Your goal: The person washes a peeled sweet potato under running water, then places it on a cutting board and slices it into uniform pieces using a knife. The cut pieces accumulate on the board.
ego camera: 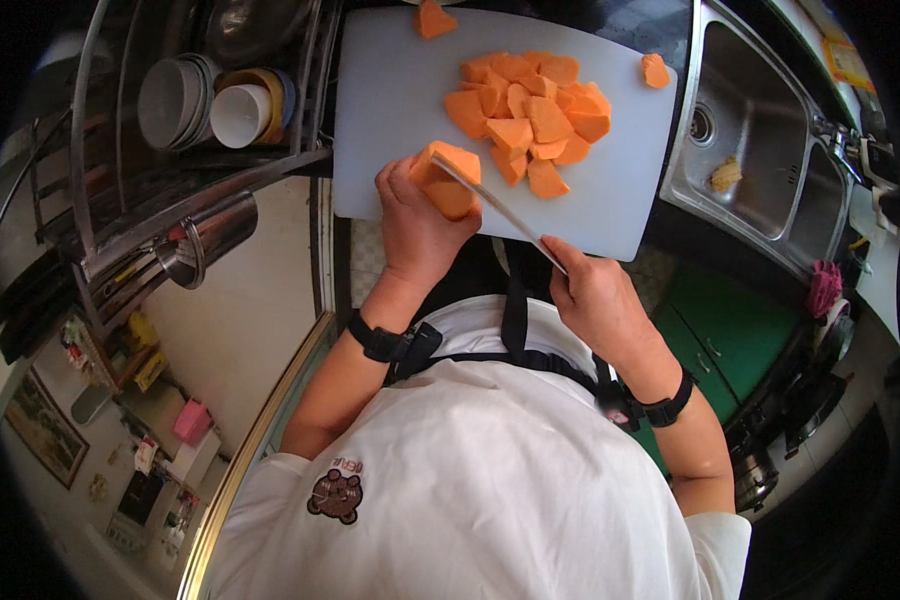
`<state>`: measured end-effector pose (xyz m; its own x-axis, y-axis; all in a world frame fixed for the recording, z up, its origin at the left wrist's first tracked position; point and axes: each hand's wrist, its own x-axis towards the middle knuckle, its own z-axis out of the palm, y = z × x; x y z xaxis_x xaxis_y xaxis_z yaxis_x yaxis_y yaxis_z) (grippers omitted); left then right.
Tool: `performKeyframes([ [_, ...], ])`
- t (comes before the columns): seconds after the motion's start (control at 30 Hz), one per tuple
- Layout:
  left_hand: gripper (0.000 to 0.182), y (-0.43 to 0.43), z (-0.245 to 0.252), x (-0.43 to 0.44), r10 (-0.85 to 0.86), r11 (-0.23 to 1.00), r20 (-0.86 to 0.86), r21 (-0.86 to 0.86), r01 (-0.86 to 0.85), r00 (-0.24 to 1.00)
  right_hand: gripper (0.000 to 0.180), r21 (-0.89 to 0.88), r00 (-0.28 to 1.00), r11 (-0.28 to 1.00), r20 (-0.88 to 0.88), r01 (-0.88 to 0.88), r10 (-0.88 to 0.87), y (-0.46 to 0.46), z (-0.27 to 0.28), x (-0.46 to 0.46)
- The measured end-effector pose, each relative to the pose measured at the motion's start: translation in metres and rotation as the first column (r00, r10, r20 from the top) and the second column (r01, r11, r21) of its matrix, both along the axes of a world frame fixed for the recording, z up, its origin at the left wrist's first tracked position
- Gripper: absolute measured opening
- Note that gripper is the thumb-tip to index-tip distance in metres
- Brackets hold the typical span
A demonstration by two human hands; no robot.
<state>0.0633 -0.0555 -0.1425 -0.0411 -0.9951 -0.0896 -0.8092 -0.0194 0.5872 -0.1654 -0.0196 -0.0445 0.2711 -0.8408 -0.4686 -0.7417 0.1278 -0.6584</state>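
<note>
A large peeled chunk of orange sweet potato (448, 196) is held in my left hand (422, 229), over the near edge of a white cutting board (390, 82). My right hand (604, 300) grips a knife (514, 219), seen nearly edge-on, whose blade lies against the chunk; how deep it sits cannot be told. Beyond both hands, a heap of cut sweet potato pieces (549, 120) rests on the board. One separate piece (436, 20) lies at the board's far edge and another (654, 70) near its far right corner.
At the right is a steel sink (754, 127) with a yellowish scrubber (726, 174) inside. A metal rack (217, 176) on the left holds stacked bowls (171, 103), a white cup or bowl (240, 116) and a steel utensil holder (225, 232). Green cabinet doors (727, 322) stand below the sink.
</note>
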Motion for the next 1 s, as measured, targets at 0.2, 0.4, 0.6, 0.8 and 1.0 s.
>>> performKeyframes([
  [0.2, 0.096, 0.001, -0.003, 0.007, -0.057, 0.998, -0.015, -0.013, 0.057, 0.998, 0.035, 0.065, 0.99, 0.994, -0.109, -0.083, 0.09, -0.008, 0.017, 0.004],
  [0.4, 0.098, 0.004, -0.016, 0.009, -0.055, 0.998, -0.081, -0.033, 0.053, 0.995, 0.033, 0.204, 0.989, 0.972, -0.07, -0.116, 0.133, -0.035, 0.016, 0.012],
  [0.6, 0.094, -0.001, -0.019, 0.01, -0.038, 0.996, -0.115, -0.084, 0.028, 0.993, 0.022, 0.158, 0.987, 0.983, -0.111, -0.095, 0.113, -0.054, -0.012, 0.034],
  [0.8, 0.091, -0.005, -0.009, 0.012, 0.005, 1.0, 0.006, 0.023, -0.005, 1.0, 0.01, 0.117, 0.995, 0.992, -0.085, -0.042, 0.052, -0.045, -0.018, 0.04],
  [1.0, 0.094, 0.009, -0.013, 0.004, -0.144, 0.984, 0.012, -0.1, 0.145, 0.989, 0.024, 0.174, 0.998, 0.985, -0.048, -0.02, 0.029, -0.018, -0.015, 0.015],
])
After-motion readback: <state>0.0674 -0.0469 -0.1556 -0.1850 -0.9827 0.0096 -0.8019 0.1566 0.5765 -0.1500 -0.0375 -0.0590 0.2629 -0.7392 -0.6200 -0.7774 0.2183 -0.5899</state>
